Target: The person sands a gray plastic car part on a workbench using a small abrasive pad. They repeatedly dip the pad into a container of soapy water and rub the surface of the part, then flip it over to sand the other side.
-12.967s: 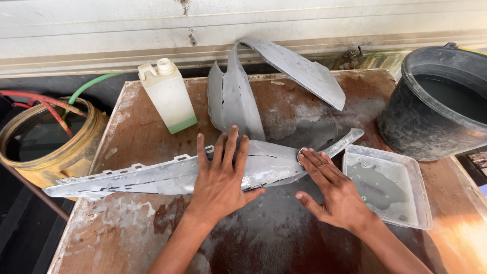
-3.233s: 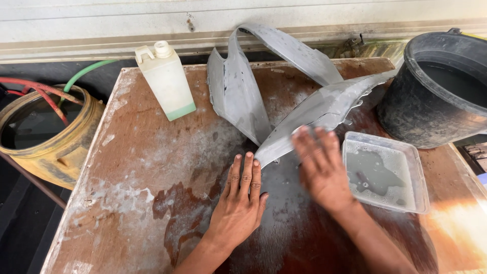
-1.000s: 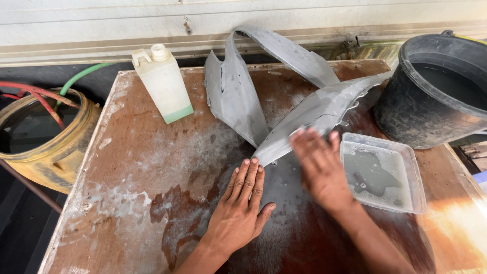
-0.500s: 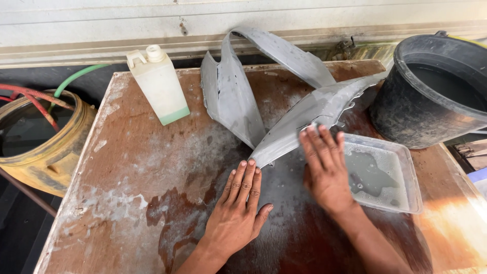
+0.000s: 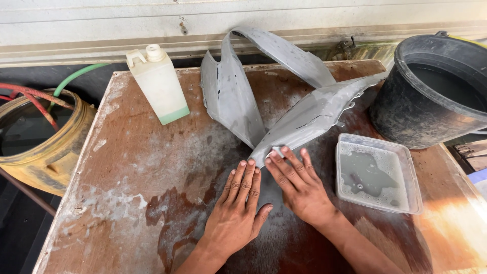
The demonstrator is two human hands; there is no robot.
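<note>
Both hands lie flat and open on the desk [image 5: 127, 167], holding nothing. The right hand [image 5: 299, 185] has its fingertips on the grey panel's [image 5: 309, 119] near tip; the left hand [image 5: 236, 215] is just beside it. Bare desk lies left; a tray [image 5: 378, 175] and a bucket [image 5: 431, 96] crowd the right edge.

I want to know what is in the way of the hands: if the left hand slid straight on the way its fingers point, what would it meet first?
The left hand points up the table, and its fingertips already sit at the pointed near tip of the grey plastic panel, so it would probably meet that first.
</note>
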